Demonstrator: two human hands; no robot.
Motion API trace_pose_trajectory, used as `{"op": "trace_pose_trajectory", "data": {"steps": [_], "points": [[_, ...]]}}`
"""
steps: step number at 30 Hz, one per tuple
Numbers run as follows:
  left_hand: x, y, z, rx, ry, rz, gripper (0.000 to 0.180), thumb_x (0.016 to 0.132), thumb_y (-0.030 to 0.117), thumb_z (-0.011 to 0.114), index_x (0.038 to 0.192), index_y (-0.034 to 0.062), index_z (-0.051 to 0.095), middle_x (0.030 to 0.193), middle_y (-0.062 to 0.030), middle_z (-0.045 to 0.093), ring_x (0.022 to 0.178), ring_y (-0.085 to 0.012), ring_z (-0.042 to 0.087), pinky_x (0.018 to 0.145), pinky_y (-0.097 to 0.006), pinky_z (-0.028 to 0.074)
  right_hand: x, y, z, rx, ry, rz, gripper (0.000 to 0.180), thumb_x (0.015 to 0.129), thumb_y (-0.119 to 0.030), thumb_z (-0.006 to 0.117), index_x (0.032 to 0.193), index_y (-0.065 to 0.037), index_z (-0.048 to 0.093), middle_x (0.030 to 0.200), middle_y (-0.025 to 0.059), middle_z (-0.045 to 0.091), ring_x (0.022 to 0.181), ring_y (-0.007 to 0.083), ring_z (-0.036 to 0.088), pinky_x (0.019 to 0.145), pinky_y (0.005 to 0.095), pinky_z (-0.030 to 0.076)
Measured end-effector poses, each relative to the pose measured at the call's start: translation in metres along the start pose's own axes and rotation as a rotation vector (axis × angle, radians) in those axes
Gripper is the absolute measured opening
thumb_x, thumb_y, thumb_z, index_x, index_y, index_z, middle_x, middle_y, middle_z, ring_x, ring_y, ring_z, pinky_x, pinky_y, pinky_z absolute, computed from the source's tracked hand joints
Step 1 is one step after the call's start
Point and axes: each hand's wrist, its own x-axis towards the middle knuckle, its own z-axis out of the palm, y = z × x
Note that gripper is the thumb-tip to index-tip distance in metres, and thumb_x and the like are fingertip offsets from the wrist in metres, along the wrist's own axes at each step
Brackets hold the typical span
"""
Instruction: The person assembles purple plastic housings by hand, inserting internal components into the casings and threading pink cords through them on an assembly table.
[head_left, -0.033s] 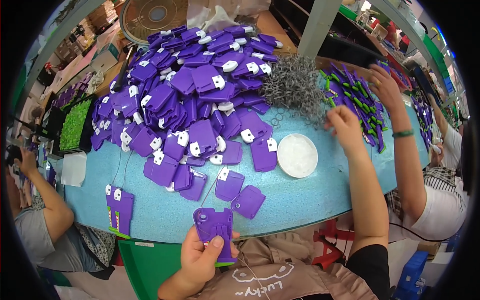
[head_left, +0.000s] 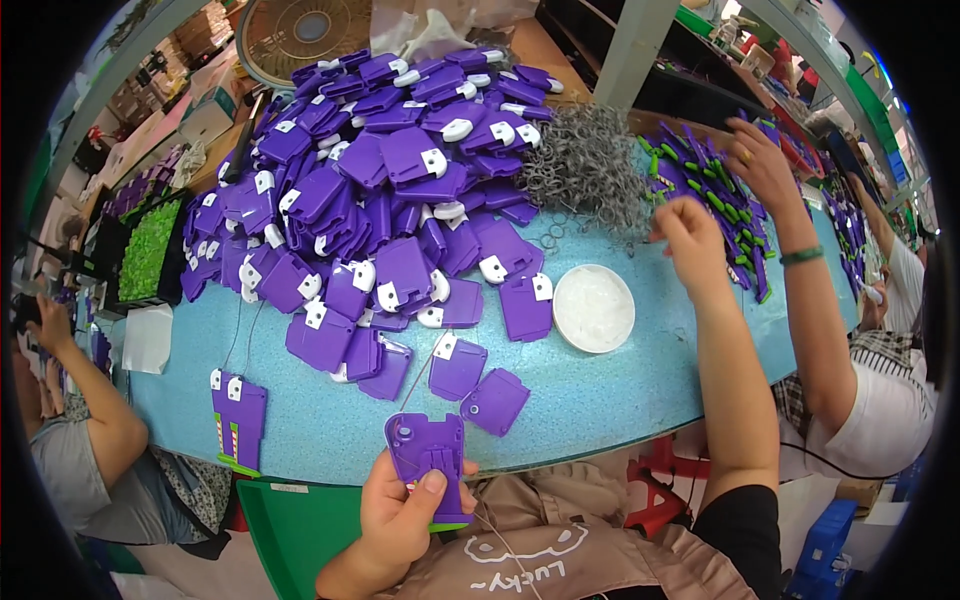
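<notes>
Near the front edge of the table, my left hand (head_left: pixel 400 510) grips a purple plastic housing (head_left: pixel 428 440) with a green lower edge, thumb pressed across it. A thin cord runs from it up toward the loose housings. My right hand (head_left: pixel 688 240) is raised over the table's right side, close to a tangled heap of grey metal springs (head_left: pixel 590 165). Its fingers are pinched; whatever is between them is too small to make out. Beyond my left hand rises a big pile of purple housings with white corner pieces (head_left: pixel 400 262).
A round white dish (head_left: pixel 593 309) stands right of the pile. A co-worker's hand (head_left: pixel 762 165) reaches over purple and green strips (head_left: pixel 715 190) at the right. At the left are a corded purple and green piece (head_left: pixel 238 422) and a black bin (head_left: pixel 150 245) of green parts.
My right hand has shifted slightly up, its fingers curled closer together. The co-worker's hand at the right has moved a little left. My left hand keeps its hold on the housing.
</notes>
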Motion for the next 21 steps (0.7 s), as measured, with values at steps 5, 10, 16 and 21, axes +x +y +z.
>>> {"op": "trace_pose_trajectory", "data": {"steps": [5,10,16,21], "points": [[-0.003,0.000,-0.004,-0.005,-0.004,0.020,0.027,0.089,0.009,0.048,0.112,-0.0019,0.039,0.097,-0.0193,0.059,0.070,-0.0186,0.061,0.063,-0.031,0.052,0.034,-0.007,-0.010,-0.088,0.112,-0.294,0.014,0.084,-0.014,0.057,0.076,-0.002,0.057,0.069,-0.0002,0.056,0.063,0.0052,0.050,0.056,0.0197,0.039],[-0.004,-0.002,-0.009,0.004,0.017,0.034,0.027,0.089,0.009,0.048,0.113,-0.0019,0.039,0.096,-0.0188,0.060,0.070,-0.0185,0.061,0.063,-0.031,0.052,0.031,0.002,-0.018,-0.365,0.233,-0.457,0.012,0.080,-0.012,0.062,0.081,0.000,0.059,0.067,0.0012,0.056,0.060,0.0086,0.050,0.057,0.0233,0.041],[0.000,-0.001,-0.009,0.010,0.005,0.008,0.026,0.089,0.010,0.048,0.112,-0.0020,0.040,0.096,-0.0188,0.060,0.070,-0.0178,0.061,0.062,-0.030,0.052,-0.002,0.007,-0.022,-0.325,0.160,-0.270,0.012,0.078,-0.013,0.063,0.080,-0.001,0.060,0.071,0.0039,0.056,0.056,0.0106,0.047,0.054,0.0242,0.040],[-0.002,0.000,-0.007,0.009,0.005,0.003,0.026,0.089,0.010,0.048,0.111,-0.0020,0.040,0.097,-0.0193,0.060,0.070,-0.0178,0.061,0.062,-0.031,0.052,-0.029,0.001,0.002,-0.583,-0.061,-0.250,0.012,0.076,-0.014,0.065,0.077,-0.002,0.061,0.075,0.0075,0.056,0.059,0.0156,0.052,0.053,0.0273,0.041]]}}
